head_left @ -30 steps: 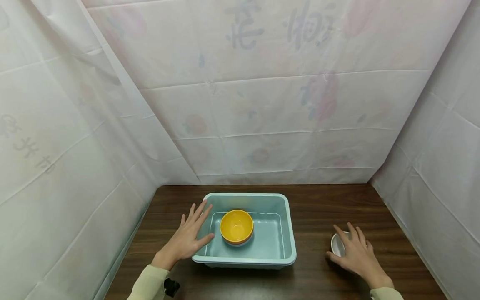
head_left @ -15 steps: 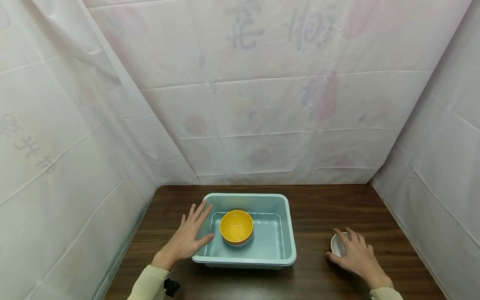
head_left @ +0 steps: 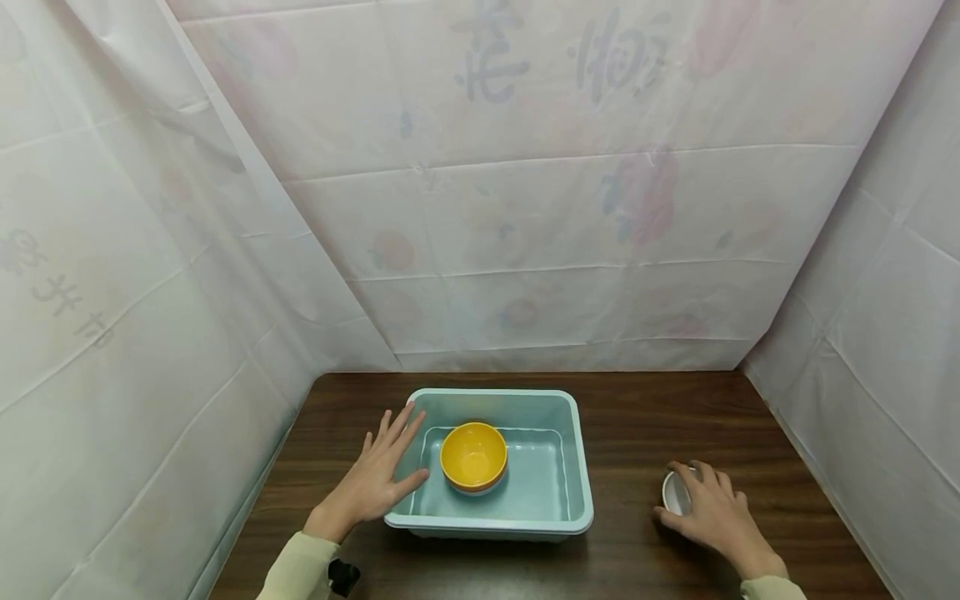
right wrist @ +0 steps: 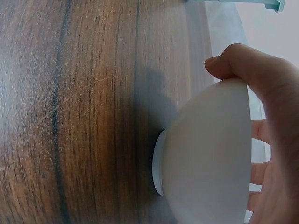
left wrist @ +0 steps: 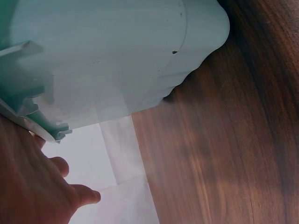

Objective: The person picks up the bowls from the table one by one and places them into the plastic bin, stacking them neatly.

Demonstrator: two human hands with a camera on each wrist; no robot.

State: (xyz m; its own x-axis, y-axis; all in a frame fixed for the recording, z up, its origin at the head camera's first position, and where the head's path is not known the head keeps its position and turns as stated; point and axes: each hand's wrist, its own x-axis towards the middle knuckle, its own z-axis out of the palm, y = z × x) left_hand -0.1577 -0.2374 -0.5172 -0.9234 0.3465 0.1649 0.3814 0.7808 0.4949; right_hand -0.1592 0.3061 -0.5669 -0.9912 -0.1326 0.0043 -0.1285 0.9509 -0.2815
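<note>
My left hand (head_left: 367, 482) rests with spread, straight fingers on the left rim of a pale blue-green plastic basin (head_left: 495, 527). Inside the basin stands a yellow bowl (head_left: 473, 454), an orange edge and a paler one showing beneath its rim. On the right, my right hand (head_left: 708, 515) grips a small white bowl (head_left: 676, 493) from above, fingers bent over its far side and thumb at its near rim. Seen from the right wrist, the white bowl (right wrist: 210, 149) is upright with its foot close to the tabletop, and the thumb (right wrist: 224, 65) is right at the rim.
The dark brown wooden table (head_left: 622, 417) carries everything. White printed sheets (head_left: 525, 208) hang behind it and along both sides. A strip of tabletop lies between the basin and the white bowl. A black object (head_left: 343, 576) sits by the left cuff.
The right hand's fingers have bent down from a straighter spread and closed over the white bowl's far rim. The left hand, basin and yellow bowl have stayed in place.
</note>
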